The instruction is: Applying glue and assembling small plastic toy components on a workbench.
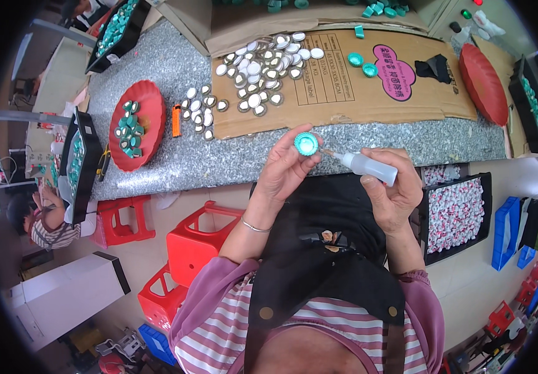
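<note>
Between the fingertips of my left hand (285,167) is a small teal cup-shaped cap (306,144), its hollow side facing up. My right hand (393,193) grips a translucent squeeze bottle (372,169) with a thin nozzle, tilted so its tip points at the cap's rim. Whether the tip touches the cap I cannot tell. Both hands are above the table's near edge. Beyond them, a flattened cardboard sheet (418,112) carries a pile of round white-topped discs (254,67) on its left. Two more teal caps (355,60) lie on its right, near a black cloth scrap (435,68).
A red scalloped plate (156,103) with teal pieces stands at the left, an orange lighter (176,120) beside it. Another red plate (492,93) is at the right. Black trays (88,168) flank the grey speckled table (194,163). Red stools (191,255) stand below; a person (50,227) sits far left.
</note>
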The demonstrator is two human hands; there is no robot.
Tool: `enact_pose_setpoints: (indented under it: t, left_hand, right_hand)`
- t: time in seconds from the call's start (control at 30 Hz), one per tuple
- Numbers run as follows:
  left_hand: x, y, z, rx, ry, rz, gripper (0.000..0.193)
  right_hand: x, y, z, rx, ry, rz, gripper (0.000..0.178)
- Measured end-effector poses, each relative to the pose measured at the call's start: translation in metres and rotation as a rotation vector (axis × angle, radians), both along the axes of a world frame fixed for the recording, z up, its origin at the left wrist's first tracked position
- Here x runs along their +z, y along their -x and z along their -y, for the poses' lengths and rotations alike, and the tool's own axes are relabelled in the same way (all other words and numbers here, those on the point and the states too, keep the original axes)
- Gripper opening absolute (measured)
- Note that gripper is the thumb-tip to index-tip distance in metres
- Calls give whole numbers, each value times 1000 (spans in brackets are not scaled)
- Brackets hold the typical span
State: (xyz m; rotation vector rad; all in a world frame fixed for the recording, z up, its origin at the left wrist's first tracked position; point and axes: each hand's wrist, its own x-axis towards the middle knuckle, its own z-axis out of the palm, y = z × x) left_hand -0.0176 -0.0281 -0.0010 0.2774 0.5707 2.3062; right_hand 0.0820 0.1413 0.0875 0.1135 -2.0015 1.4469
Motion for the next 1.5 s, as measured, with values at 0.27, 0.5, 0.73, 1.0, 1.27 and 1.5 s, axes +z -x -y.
enact_pose_setpoints:
  t: [0.27, 0.5, 0.73, 1.0, 1.27, 1.5]
  left_hand:
    - [9, -5, -6, 27, -19, -9, 39]
    - [3, -4, -5, 4, -16, -10, 35]
    - [4, -6, -6, -4, 9, -16, 34]
    - [5, -6, -7, -25, 5, -21, 33]
    - [4, -7, -6, -28, 31, -22, 36]
    - [0, -7, -6, -29, 37, -40, 39]
  right_hand:
    - [-1, 3, 2, -29, -72, -11, 31]
    - [-4, 8, 4, -9, -146, -38, 31]
    - [-5, 10, 5, -21, -176, -25, 31]
    - [-4, 11, 4, -14, -175, -21, 30]
    - [-5, 11, 4, -3, -178, -16, 31]
    - [-4, 11, 5, 11, -183, -1, 30]
